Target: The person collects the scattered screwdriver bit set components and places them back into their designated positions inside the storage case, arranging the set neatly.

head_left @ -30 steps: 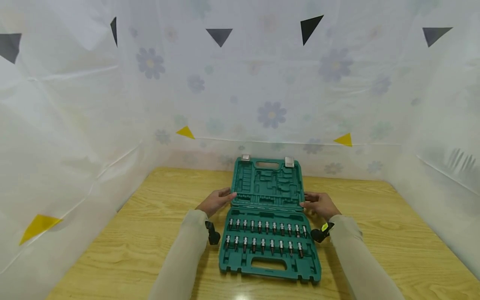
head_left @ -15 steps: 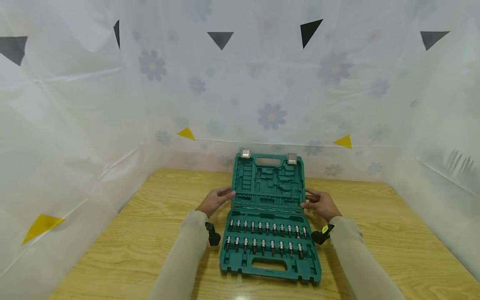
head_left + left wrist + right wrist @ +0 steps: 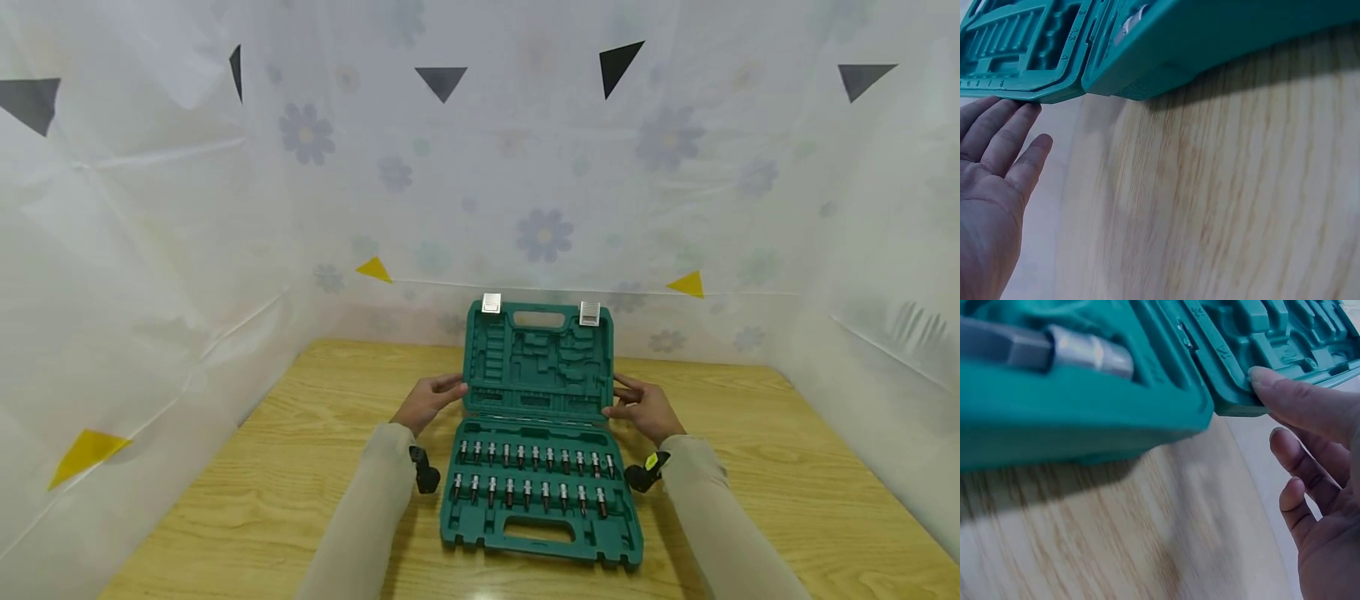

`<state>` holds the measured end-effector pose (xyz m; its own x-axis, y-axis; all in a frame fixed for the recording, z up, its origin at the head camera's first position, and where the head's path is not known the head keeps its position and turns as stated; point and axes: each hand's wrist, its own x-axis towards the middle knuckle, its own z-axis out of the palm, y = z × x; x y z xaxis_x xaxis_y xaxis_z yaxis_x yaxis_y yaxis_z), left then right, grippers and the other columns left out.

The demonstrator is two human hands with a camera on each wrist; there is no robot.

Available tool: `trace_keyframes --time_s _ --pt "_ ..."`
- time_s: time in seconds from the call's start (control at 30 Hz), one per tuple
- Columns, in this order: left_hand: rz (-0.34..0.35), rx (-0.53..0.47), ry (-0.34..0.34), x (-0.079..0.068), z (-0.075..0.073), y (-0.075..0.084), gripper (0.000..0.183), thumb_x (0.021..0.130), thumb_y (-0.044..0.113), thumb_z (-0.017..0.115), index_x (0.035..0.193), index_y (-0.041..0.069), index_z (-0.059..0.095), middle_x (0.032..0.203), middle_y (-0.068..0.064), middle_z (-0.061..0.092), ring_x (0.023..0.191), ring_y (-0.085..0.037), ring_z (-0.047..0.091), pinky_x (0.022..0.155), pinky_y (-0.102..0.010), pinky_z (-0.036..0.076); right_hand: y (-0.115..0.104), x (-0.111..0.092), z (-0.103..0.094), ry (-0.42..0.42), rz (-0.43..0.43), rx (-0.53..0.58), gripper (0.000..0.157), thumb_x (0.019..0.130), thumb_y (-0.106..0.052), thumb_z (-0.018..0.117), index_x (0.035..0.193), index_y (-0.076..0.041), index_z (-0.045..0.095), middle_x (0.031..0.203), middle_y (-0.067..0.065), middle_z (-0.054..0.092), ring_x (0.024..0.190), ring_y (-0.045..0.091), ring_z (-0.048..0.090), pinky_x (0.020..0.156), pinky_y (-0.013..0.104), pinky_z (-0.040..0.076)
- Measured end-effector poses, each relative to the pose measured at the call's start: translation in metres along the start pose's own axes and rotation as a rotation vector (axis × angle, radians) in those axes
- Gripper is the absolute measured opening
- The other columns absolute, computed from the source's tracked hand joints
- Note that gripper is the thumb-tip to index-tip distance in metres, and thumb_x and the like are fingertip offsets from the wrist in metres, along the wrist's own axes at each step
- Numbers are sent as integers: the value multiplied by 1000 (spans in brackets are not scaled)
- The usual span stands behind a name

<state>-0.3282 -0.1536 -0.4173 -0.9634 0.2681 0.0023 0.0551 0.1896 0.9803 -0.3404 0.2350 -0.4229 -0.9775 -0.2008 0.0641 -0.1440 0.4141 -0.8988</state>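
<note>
A green plastic tool case (image 3: 540,358) stands unfolded on the table, its lid leaning back from the hinge. Two rows of silver bit sockets (image 3: 550,458) sit in the near half; the lid's moulded slots hold nothing. My left hand (image 3: 426,402) holds the lid's left edge, thumb at the front rim. In the left wrist view, its outstretched fingers (image 3: 1005,131) go behind the lid and the thumb is out of view. My right hand (image 3: 647,411) pinches the lid's right edge. Its thumb (image 3: 1297,397) presses the inner rim in the right wrist view, with fingers behind, partly hidden.
The case rests on a wooden table (image 3: 285,483). Two metal latches (image 3: 589,313) stick up at the lid's top edge. White flower-patterned sheeting (image 3: 540,183) with black and yellow triangles hangs behind and at both sides.
The lid has tilted up a little, its latched edge rising higher in the head view. Both hands have stayed at its sides and shifted only slightly with it.
</note>
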Motion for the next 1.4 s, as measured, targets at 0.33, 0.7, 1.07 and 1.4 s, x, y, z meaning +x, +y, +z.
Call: trace_keyframes --time_s 0.33,0.7,1.07,1.4 --pt "20 -6 21 -16 3 18 63 85 35 62 136 4 41 138 -14 42 127 -31 38 101 -52 29 7 1 0 18 -19 12 72 78 -15 72 140 -13 37 128 20 50 91 22 58 84 43 47" --pt "35 -36 31 -10 -1 9 61 80 34 68 133 11 47 133 -8 48 123 -26 44 99 -46 34 6 0 0 52 -31 27 67 76 -19 74 136 -17 44 128 14 52 94 20 55 82 37 48" --pt "60 -33 67 -3 -4 1 56 76 36 72 124 12 56 124 -6 56 115 -24 51 97 -46 37 8 0 3 115 -111 5 58 77 -19 72 130 -14 50 129 13 51 90 17 54 74 31 48" --pt "75 1 73 -17 1 31 53 85 16 64 133 4 45 127 -19 51 115 -31 50 96 -48 38 7 3 3 185 -156 -13 47 78 -19 72 122 -9 59 111 17 62 78 16 54 68 39 48"
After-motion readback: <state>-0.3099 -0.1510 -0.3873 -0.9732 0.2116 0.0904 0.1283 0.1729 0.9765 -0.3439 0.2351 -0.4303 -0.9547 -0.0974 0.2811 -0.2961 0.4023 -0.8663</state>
